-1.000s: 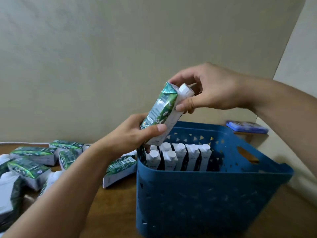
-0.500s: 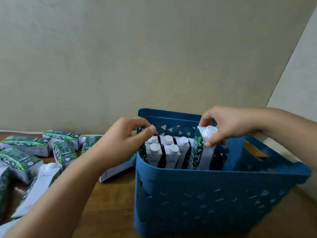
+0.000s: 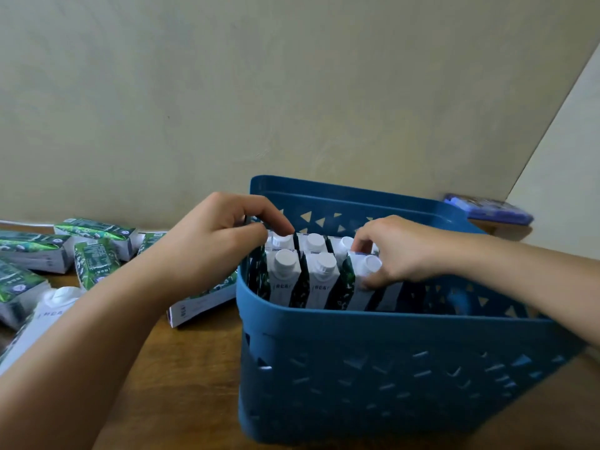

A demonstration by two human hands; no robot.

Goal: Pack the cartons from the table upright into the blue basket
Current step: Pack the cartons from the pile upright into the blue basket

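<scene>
Cartons stand upright in the basket [image 3: 373,368], packed in two rows against its left wall, white caps up. Our right hand [image 3: 399,251] is curled over the newest carton [image 3: 363,280], thumb and fingers pinching its top around the cap at the right end of the near row; it sits upright or nearly so, touching its neighbour. Our left hand [image 3: 220,241] hovers at the basket's left rim, its thumb and forefinger drawn together over the back-row caps; whether they actually pinch a cap or the rim we cannot tell.

We judge the step in hand to be seating this carton: it looks down among the others, and what remains is to let go once it stands square. The basket's right half looks open, though its floor is hidden from us.

More loose cartons [image 3: 94,235] lie on their sides at the counter's left edge, one [image 3: 201,303] just beside the basket's left wall and partly under our left forearm. So the task seems well short of done.

The next move calls for freeing both hands, reaching left for a lying carton, turning it cap up, and lowering it to the right of the one just placed, snug enough that the row does not lean.
</scene>
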